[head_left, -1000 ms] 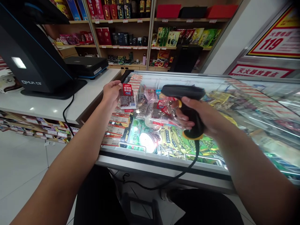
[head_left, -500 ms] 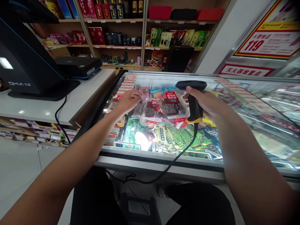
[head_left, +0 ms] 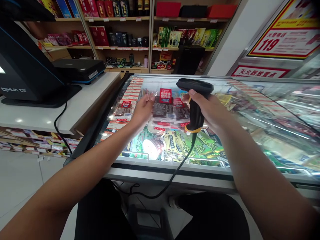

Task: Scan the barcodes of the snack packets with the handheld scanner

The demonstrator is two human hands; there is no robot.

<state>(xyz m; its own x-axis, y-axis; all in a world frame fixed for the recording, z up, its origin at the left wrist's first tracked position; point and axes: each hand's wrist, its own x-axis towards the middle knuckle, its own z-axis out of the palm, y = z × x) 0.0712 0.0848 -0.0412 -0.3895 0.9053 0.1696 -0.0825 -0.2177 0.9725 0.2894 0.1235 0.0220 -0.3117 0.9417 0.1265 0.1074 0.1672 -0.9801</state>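
My right hand (head_left: 206, 106) grips a black barcode scanner (head_left: 196, 115) with a yellow-trimmed handle base, its head pointing left above the freezer's glass top. From the handle a black cable hangs down over the front edge. The fingers of my left hand (head_left: 143, 108) are pinched at the left edge of a clear snack packet (head_left: 163, 108) with a red label and dark contents. A second red-labelled packet (head_left: 182, 111) is just right of it, partly behind the scanner. Another similar packet (head_left: 125, 110) lies left of my left hand, beside the price tags.
Under the glass of the chest freezer (head_left: 175, 171) lie green and yellow packs and a round tub (head_left: 151, 148). At left, a counter (head_left: 95, 100) holds a black checkout machine (head_left: 32, 66) and a scale (head_left: 78, 70). Stocked shelves (head_left: 125, 48) stand behind; a stool (head_left: 148, 220) is below.
The large-label packet has shifted left, in front of the other packet, to my left hand. The scanner has moved left with my right hand. The view has turned slightly.
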